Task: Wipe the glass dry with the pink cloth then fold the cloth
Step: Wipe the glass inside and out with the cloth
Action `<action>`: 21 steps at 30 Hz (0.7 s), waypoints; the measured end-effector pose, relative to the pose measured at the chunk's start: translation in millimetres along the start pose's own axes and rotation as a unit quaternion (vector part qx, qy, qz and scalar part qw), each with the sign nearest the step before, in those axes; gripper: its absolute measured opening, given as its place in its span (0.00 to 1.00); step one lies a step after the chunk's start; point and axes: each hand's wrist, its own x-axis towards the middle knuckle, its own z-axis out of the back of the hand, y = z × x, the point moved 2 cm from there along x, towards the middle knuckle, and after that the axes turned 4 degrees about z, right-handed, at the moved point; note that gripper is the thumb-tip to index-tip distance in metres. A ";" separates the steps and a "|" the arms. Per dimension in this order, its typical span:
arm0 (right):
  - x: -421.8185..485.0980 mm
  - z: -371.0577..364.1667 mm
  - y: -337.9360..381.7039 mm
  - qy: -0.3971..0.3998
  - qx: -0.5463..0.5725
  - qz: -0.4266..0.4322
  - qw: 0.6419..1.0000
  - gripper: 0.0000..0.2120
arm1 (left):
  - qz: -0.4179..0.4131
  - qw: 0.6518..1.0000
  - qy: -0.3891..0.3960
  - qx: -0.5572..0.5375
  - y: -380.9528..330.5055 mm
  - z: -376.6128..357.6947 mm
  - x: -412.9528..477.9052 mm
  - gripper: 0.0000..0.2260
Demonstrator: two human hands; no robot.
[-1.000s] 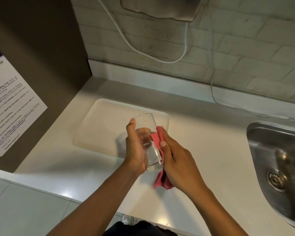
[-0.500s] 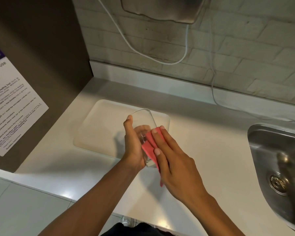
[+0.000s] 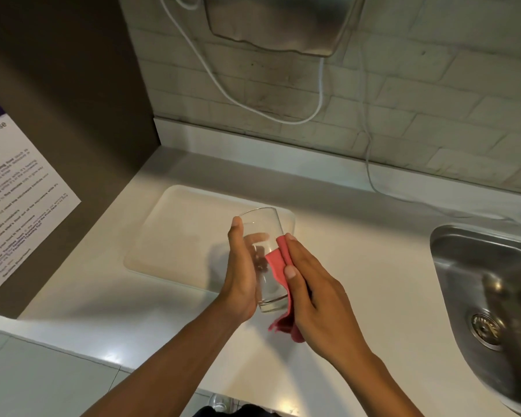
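Note:
A clear drinking glass [image 3: 265, 230] is held above the white counter, its open rim pointing away from me. My left hand [image 3: 239, 275] wraps its left side, thumb near the rim. My right hand [image 3: 316, 293] presses the pink cloth [image 3: 278, 263] flat against the glass's right side. A bunched tail of the cloth hangs out below my right palm, under the glass's base. Most of the cloth is hidden by my right hand.
A pale rectangular tray [image 3: 175, 233] lies on the counter [image 3: 373, 254] just beyond the hands. A steel sink [image 3: 478, 284] with a drain sits at the right. A wall dispenser [image 3: 283, 22] and white cables hang above. A printed notice [image 3: 15, 203] is on the brown left panel.
My right hand has slid the cloth over the glass's side and back down toward the base, so the tail hangs out again. The left hand kept its hold.

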 end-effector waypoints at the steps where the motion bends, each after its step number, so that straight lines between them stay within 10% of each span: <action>1: -0.2 -0.7 0.0 -0.010 0.004 -0.002 1.000 0.24 | -0.005 1.000 -0.018 0.017 -0.2 -1.3 0.6 0.37; 12: -4.5 -16.8 13.1 0.054 -0.158 0.037 0.985 0.32 | -0.035 0.995 -0.048 0.079 -4.4 3.6 -8.7 0.35; 21: 25.4 -1.9 6.6 0.008 0.027 -0.071 0.997 0.25 | 0.058 0.998 0.012 0.028 4.3 0.5 -12.8 0.39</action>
